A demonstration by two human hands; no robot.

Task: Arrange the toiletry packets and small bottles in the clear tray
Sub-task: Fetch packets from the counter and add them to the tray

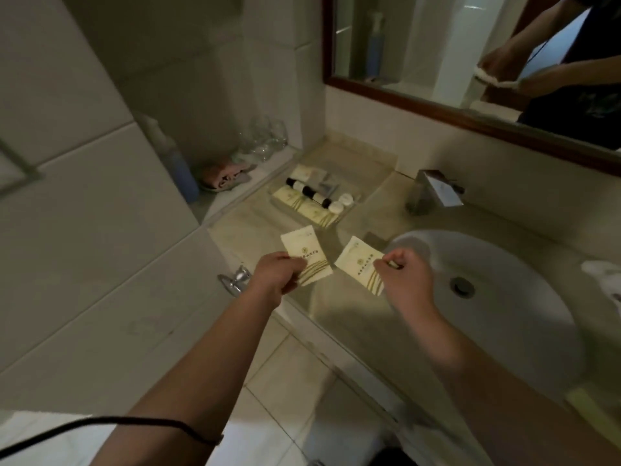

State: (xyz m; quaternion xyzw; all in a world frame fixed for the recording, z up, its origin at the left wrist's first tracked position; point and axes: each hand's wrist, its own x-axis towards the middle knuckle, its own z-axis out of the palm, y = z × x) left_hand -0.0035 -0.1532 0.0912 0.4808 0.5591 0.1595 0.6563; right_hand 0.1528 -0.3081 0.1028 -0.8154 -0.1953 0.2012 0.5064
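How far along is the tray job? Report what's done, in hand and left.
Done: small bottles, tray packets and two round white tubs lie in the clear tray. In hand: the left hand pinches the left packet and the right hand the right packet, both short of the tray. Left: placing those two.

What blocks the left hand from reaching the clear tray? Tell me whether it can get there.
Probably yes. The left hand holds a packet just short of the clear tray, and only counter shows between them. Its fingers are taken up by that packet, though.
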